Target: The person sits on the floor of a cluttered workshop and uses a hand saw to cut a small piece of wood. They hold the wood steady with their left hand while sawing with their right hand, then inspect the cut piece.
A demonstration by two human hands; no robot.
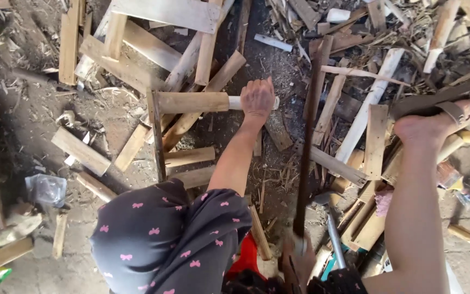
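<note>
Bare, dusty dirt floor (23, 109), strewn with splinters and shavings. Scattered pale wooden offcuts (80, 151) and planks (164, 12) everywhere, heaped thickest toward the upper right. Crumpled clear plastic bag (45, 189) at left. Soft, even daylight, with no hard shadows.

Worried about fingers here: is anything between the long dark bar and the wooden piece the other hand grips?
Yes, the left hand itself. It grips the wooden piece at its pale end, the side facing the long dark bar held by the right hand. Otherwise only littered ground lies between.
</note>
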